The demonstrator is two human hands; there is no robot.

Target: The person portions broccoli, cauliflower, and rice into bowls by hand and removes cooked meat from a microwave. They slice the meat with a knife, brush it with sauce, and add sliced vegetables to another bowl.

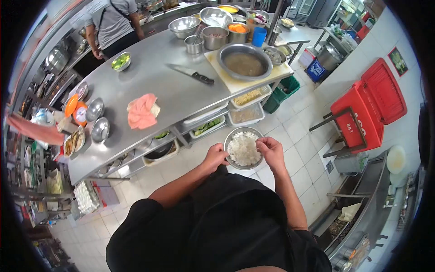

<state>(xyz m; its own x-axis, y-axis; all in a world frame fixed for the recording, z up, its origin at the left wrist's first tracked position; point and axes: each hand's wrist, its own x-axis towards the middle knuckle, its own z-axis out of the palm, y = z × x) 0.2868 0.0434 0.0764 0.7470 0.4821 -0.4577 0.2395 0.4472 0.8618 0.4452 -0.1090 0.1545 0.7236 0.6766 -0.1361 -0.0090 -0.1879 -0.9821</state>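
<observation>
A round metal bowl [230, 166] filled with white rice [244, 148] is in front of my body, above the tiled floor. My left hand [215, 157] grips the bowl's left rim, with the thumb at its edge. At the bowl's right side is my right hand [272, 152], its fingers pinched together over the edge of the rice; what they hold, if anything, is too small to make out.
Ahead is a steel table [154, 81] bearing a knife [190, 73], a pink cloth [142, 111] and a large basin [244, 62] on a cutting board. A red cooler [358, 113] stands right. Someone in a grey shirt [112, 22] is at the back left.
</observation>
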